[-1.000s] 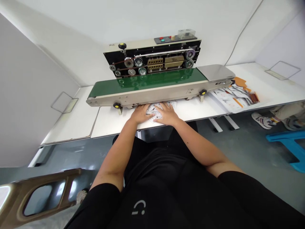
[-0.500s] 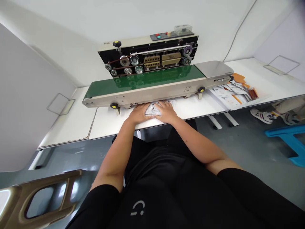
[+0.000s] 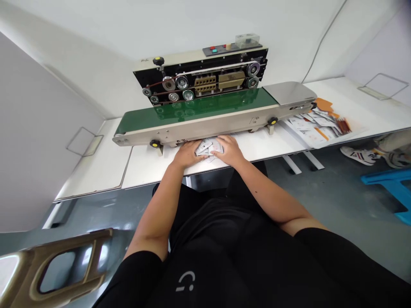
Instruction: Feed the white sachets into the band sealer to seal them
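A small pile of white printed packets lies on the white table, just in front of the conveyor machine. My left hand is cupped round the pile's left side, its thumb stretched along the near edge and its fingers partly under the machine's front rail. On the right side, my right hand grips a white packet with red print between thumb and fingers. The undersides of the packets and some fingertips are hidden.
Behind my hands stands a band sealer with a green conveyor belt. A white tray of packets and orange pieces sits at the right. A brown stool, a blue stool and another person's shoe are at floor level.
My right hand has moved slightly right and closed from lying spread over the pile to gripping a packet, whose red-printed face now shows. My left hand stays nearly in place.
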Tool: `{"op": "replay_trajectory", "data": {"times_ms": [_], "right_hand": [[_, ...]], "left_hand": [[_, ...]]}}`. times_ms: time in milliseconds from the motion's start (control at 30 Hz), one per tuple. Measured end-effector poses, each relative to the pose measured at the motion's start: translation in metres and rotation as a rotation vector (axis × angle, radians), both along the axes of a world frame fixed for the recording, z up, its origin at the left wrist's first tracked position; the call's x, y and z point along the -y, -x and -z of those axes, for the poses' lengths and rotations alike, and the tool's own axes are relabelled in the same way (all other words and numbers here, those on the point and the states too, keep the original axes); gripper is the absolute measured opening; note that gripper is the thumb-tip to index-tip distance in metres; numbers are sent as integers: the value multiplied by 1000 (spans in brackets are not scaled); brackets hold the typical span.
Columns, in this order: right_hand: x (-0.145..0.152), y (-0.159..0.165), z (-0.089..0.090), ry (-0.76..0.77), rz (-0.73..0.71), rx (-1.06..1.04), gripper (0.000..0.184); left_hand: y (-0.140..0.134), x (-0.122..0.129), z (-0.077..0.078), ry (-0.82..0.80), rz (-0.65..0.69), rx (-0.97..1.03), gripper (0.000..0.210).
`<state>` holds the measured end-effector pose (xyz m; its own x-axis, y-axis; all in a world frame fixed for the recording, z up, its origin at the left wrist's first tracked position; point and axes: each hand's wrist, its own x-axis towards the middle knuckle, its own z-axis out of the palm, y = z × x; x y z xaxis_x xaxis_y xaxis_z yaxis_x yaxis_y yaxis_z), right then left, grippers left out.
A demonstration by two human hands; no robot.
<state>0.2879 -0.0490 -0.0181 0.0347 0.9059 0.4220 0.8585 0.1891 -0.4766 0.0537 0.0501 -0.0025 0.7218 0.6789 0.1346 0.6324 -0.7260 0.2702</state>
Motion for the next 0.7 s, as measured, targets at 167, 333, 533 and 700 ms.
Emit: {"op": "replay_trajectory", "data": {"times_ms": [167,333,533,700], "right_hand": [[7,-26,6,15,262,29,56],[0,-44,8,203,379,98,79],[-25,-32,1,410,308,149,89],[-21,-24,-6,341,65,223,74]], "left_hand": [[1,4,-2,1,-46,2,88],[0,9,-8,52,-23,-64,98],[0,6,-6,86,145,-148,118],[-2,4,-1,35,82,-94,104]]}}
